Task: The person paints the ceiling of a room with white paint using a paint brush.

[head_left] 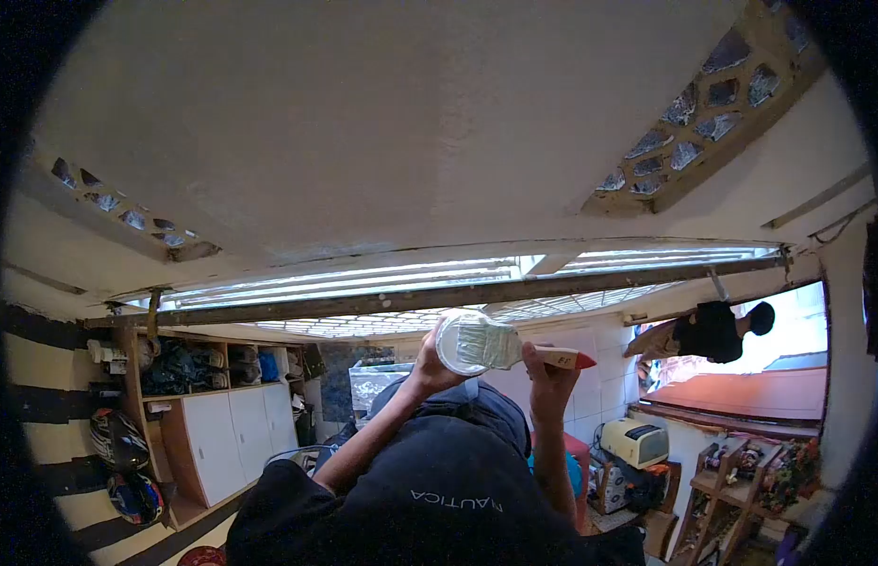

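Observation:
Up in front of my chest, my left hand (433, 370) is closed around a small round white tub (447, 343). A paintbrush (562, 357) with a pale, red-tipped handle is gripped in my right hand (550, 385), fingers wrapped near the middle of the handle. Its wide bristle end, coated in white, overlaps the tub's mouth in this view and hides part of the inside. Both forearms reach up from below, past my dark shirt (401, 472).
A wooden rail (382, 304) runs across above my hands, below a large pale surface (364, 141). At left stand a white-door cabinet (213, 443) and helmets (132, 495). A dark garment (712, 332) hangs at right, above a yellow boxy appliance (634, 441) and a wooden rack (722, 486).

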`<state>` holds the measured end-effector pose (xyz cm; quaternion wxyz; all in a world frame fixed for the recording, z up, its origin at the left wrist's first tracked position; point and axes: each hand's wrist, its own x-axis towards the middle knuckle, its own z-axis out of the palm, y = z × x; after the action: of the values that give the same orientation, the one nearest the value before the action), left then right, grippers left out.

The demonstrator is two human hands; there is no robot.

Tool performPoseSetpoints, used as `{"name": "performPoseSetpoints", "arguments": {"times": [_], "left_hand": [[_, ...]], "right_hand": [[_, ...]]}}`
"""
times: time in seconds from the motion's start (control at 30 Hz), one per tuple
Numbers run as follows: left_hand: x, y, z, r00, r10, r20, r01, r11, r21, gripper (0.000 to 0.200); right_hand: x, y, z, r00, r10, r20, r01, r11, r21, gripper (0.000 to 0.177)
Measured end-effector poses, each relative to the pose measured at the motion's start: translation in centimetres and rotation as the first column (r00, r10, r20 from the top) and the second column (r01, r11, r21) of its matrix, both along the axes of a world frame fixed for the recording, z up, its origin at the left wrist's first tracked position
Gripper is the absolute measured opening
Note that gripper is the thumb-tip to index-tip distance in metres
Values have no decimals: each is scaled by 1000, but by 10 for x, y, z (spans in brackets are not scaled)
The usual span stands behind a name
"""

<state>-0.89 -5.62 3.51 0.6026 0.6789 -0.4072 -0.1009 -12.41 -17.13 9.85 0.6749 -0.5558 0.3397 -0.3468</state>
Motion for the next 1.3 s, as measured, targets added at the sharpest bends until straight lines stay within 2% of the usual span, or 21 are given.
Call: {"name": "performPoseSetpoints", "arguments": {"times": [0.07,0.13,0.17,0.23,0.27,0.4,0.47,0.6,0.67,0.7,0.77,0.87,1.0,1.07,1.1,1.17,1.2,1.27,1.3], "left_hand": [[-2,2,-1,1000,3,4,-3,1000,5,58],[-4,3,-3,1000,15,-25,-15,1000,17,60],[-4,4,-6,1000,9,-27,-8,1000,16,60],[-5,7,-13,1000,-21,3,21,998,54,60],[-6,8,-16,1000,-28,-1,28,998,55,60],[-8,7,-15,1000,-21,-3,22,999,47,59],[-10,7,-11,999,-27,-36,28,999,28,59],[-8,6,-1,999,-33,-20,34,999,25,60],[-6,7,0,999,-45,9,45,999,26,61],[-6,7,-3,999,-49,22,49,999,19,62],[-5,7,-7,998,-57,32,57,998,12,63],[-3,7,-9,996,-79,41,79,997,14,64],[-2,11,1,994,-98,-41,99,995,27,64],[-2,11,3,993,-105,-59,107,994,29,64],[-2,11,3,994,-102,-43,102,995,17,63],[-2,11,0,994,-104,-28,104,995,5,62],[-2,11,-2,993,-110,-37,110,994,3,65],[-1,11,-2,992,-117,-44,117,993,-3,68],[0,12,-1,990,-130,-50,129,991,-22,68]], "right_hand": [[-3,4,3,1000,22,-9,-22,1000,-16,13],[-7,7,3,985,126,-120,-130,991,-28,13],[-8,8,7,985,119,-122,-124,992,-29,13],[-9,12,14,911,244,-331,-309,938,-159,15],[-11,12,7,891,246,-382,-352,905,-238,15],[-8,25,12,936,165,-312,-223,961,-162,17],[-9,25,10,923,120,-367,-266,886,-379,20],[-7,32,8,938,59,-343,-162,946,-280,22],[-9,35,-1,925,-56,-375,-132,880,-456,22],[-7,35,4,925,-61,-374,-128,879,-459,22],[-4,36,17,942,9,-336,-125,937,-326,22],[-6,37,15,931,22,-364,-122,959,-255,22],[-4,39,9,964,-72,-255,-7,956,-295,20],[-2,40,13,984,-144,-104,124,976,-178,18],[-4,39,10,983,-151,-104,131,975,-180,18],[-10,35,1,972,-193,-134,187,981,-52,19],[-12,36,3,971,-198,-134,193,980,-54,19],[-14,37,9,981,-165,-97,175,979,108,20],[-13,38,9,981,-168,-94,178,978,107,20]]}}
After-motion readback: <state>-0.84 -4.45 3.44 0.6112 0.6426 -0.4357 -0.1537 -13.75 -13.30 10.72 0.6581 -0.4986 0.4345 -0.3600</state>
